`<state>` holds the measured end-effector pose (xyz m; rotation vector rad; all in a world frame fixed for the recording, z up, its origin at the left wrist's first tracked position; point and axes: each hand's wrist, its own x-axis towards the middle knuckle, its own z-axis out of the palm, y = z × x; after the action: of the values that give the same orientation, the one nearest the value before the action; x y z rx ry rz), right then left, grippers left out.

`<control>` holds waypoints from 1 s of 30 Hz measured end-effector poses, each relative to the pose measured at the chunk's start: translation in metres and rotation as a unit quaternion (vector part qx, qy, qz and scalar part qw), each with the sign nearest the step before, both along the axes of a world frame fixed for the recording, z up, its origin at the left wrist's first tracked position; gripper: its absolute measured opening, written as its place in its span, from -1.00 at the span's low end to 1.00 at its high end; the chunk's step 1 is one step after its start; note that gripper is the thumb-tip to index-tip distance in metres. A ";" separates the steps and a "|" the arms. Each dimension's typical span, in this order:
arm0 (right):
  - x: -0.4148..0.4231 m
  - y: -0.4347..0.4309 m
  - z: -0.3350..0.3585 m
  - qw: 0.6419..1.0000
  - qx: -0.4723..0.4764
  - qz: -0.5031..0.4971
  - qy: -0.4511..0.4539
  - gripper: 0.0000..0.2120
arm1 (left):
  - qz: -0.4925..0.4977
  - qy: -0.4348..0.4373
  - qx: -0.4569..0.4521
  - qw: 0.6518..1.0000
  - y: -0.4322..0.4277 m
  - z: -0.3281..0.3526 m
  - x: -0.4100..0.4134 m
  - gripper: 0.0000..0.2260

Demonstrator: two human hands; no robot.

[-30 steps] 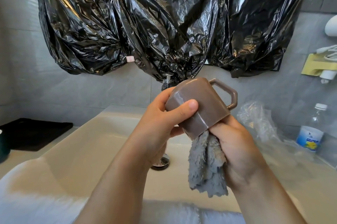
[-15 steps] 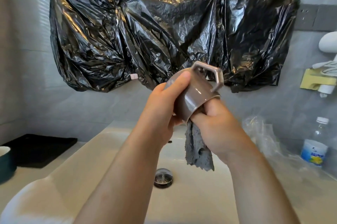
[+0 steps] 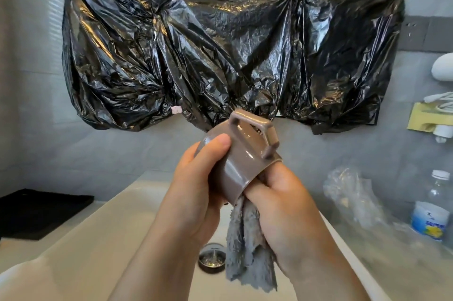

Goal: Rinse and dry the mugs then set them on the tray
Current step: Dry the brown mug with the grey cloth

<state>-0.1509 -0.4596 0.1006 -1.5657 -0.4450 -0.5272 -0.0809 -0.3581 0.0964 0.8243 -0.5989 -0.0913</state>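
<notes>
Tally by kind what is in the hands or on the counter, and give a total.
Mug: 1
Cloth: 1
Bottle: 1
Black tray: 1
Clear plastic bag: 1
Total: 5

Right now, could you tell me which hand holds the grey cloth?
The right hand grips the grey cloth; the left hand holds only the brown mug.

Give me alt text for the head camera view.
The left hand grips a brown mug over a pale sink while the right hand holds a grey cloth at its mouth. Black plastic covers the wall behind.
</notes>
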 end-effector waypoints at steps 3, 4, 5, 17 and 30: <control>0.004 -0.001 -0.005 0.935 -0.261 -0.219 -0.099 -0.70 | -0.015 -0.001 0.016 1.000 0.002 0.000 -0.005 -0.80; 0.005 -0.001 -0.007 0.897 -0.345 -0.257 -0.101 -0.61 | -0.011 0.004 0.018 1.000 0.003 0.001 -0.005 -0.81; 0.008 0.000 -0.009 0.876 -0.388 -0.271 -0.090 -0.57 | -0.004 0.008 0.022 1.000 0.003 0.001 -0.005 -0.84; 0.004 0.010 -0.001 0.958 0.210 0.168 0.097 -0.75 | 0.035 0.035 -0.021 0.999 0.005 0.007 -0.011 -0.47; 0.007 0.007 -0.002 0.955 0.230 0.175 0.059 -0.69 | 0.033 0.041 0.034 0.998 0.006 0.001 -0.009 -0.48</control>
<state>-0.1441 -0.4522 0.0986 -1.0339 -0.4579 -0.2357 -0.0901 -0.3519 0.0978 0.9006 -0.4923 -0.0845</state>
